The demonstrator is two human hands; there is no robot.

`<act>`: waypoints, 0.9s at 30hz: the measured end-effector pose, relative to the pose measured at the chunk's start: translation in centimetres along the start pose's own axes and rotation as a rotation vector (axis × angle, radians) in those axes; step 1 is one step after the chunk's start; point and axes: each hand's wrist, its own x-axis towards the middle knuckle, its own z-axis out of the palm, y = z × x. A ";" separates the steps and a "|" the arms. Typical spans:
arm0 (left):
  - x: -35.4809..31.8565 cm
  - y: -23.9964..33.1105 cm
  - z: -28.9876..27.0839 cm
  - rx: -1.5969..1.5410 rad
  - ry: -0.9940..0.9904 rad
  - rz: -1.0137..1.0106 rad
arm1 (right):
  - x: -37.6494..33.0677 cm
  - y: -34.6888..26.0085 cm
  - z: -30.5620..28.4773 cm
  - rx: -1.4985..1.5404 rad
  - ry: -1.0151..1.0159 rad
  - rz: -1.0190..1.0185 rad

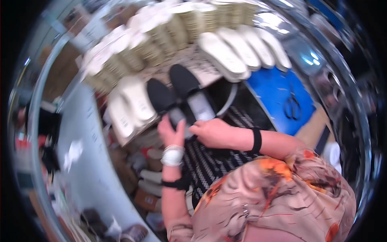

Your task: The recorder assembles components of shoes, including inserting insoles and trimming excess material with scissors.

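A pair of black slip-on shoes lies side by side in front of me, toes pointing away. My left hand [171, 131] is closed around the heel end of the left shoe [161, 96], thumb on its inner side. Inside that shoe a grey insole shows in part. My right hand [213, 133] is closed with its fingertips pinched at the same heel; what lies between them is hidden. The right shoe [184, 80] stands just beyond my right hand, with a pale whitish piece [201, 107] inside it.
White insoles lie in front at the left [131, 105] and right [244, 50]. Behind them stand tall stacks of insoles [155, 42]. Black scissors [292, 107] rest on a blue sheet [268, 90] at the right. A pale panel [86, 149] rises on the left.
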 end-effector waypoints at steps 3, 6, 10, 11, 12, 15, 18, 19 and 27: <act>1.8 1.0 -1.5 0.073 0.126 0.025 | -4.9 3.4 -4.2 0.221 0.251 0.175; 2.6 4.3 -5.3 -0.261 -0.104 -0.449 | -12.0 8.4 -8.7 -0.156 0.358 0.561; 5.2 5.4 0.3 0.547 -0.276 -0.226 | -19.8 14.7 -11.2 -0.299 0.158 1.336; 5.6 8.0 2.2 0.650 -0.318 -0.145 | -21.2 16.5 -10.7 -0.268 0.183 1.407; 6.1 7.3 3.6 0.636 -0.365 -0.120 | -22.0 17.7 -10.1 -0.275 0.194 1.393; 6.1 7.4 5.3 0.687 -0.237 -0.149 | -25.4 23.0 -7.9 -0.255 0.342 1.338; 5.3 4.8 3.6 0.589 -0.164 -0.090 | -24.0 22.0 -9.5 0.076 0.412 1.380; 5.2 4.0 3.3 0.541 -0.150 -0.036 | -25.0 22.5 -9.5 0.106 0.427 1.372; -0.8 -1.0 -4.9 -0.165 -0.164 0.132 | -19.1 13.6 -10.3 1.364 0.859 0.650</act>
